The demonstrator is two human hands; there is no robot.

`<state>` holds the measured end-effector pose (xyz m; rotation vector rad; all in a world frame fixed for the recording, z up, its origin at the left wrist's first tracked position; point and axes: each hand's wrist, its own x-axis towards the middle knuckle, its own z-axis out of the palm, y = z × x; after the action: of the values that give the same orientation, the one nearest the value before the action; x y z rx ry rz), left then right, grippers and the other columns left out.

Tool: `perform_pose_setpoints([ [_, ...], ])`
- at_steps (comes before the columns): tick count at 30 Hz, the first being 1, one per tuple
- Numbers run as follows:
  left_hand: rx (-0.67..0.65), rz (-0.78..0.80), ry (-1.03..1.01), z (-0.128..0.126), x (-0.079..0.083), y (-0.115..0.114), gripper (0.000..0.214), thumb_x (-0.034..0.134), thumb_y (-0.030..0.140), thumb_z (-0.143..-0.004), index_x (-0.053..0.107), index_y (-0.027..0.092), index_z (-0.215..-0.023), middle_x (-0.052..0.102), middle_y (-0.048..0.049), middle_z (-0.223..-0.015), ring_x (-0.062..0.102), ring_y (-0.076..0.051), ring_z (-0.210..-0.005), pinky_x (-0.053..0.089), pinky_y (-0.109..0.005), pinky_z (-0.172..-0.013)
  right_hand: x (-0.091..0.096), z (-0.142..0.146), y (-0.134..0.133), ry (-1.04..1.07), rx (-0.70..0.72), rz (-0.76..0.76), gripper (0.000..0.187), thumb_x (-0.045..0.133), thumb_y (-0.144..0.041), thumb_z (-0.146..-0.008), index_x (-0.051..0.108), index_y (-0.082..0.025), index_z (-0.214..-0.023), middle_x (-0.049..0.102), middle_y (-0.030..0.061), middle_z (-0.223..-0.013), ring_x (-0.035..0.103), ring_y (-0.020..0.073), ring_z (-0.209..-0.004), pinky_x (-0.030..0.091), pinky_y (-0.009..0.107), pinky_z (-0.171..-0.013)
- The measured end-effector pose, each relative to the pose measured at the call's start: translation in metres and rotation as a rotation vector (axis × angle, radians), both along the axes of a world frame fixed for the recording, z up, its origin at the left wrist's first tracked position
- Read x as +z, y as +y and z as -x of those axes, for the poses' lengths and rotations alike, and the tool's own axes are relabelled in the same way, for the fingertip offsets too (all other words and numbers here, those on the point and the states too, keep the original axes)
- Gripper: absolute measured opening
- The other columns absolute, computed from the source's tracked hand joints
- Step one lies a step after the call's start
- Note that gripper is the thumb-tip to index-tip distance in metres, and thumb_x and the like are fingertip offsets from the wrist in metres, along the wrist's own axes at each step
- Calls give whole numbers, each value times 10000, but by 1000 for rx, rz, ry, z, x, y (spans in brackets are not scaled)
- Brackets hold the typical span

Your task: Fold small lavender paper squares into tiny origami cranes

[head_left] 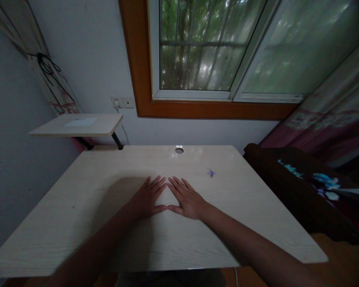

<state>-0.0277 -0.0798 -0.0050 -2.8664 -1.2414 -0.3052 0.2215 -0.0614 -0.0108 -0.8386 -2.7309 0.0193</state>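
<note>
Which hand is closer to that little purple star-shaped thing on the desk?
Right. The right hand is to the left of the purple star-shaped thing and nearer the person; the left hand is farther left, beyond the right hand.

Both bare arms reach in from the near side, the left arm (98, 243) from the near left and the right arm (245, 235) from the near right. The left hand (148, 199) and right hand (190, 201) lie palm down, fingers (176, 189) spread and pointing far, thumb tips together.
</note>
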Motion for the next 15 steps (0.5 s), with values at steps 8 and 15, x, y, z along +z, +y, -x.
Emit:
perform_pose_setpoints([
  [8, -4, 6, -11, 0, 1, 0, 812, 447, 644, -878, 242, 184, -1515, 251, -141, -1575, 145, -296, -1477, 104, -546, -1180, 2, 1, 0, -11, -1, 10, 882, 615, -565, -943, 162, -113, -1550, 117, 175, -1548, 73, 322, -1429, 163, 563, -1156],
  [15, -4, 9, -7, 0, 0, 1, 815, 454, 648, -873, 258, 176, -1509, 250, -150, -1573, 138, -302, -1477, 110, -551, -1179, 0, 0, 0, 10, -5, 10, 858, 604, -571, -948, 184, -122, -1547, 134, 165, -1548, 83, 322, -1429, 158, 564, -1159],
])
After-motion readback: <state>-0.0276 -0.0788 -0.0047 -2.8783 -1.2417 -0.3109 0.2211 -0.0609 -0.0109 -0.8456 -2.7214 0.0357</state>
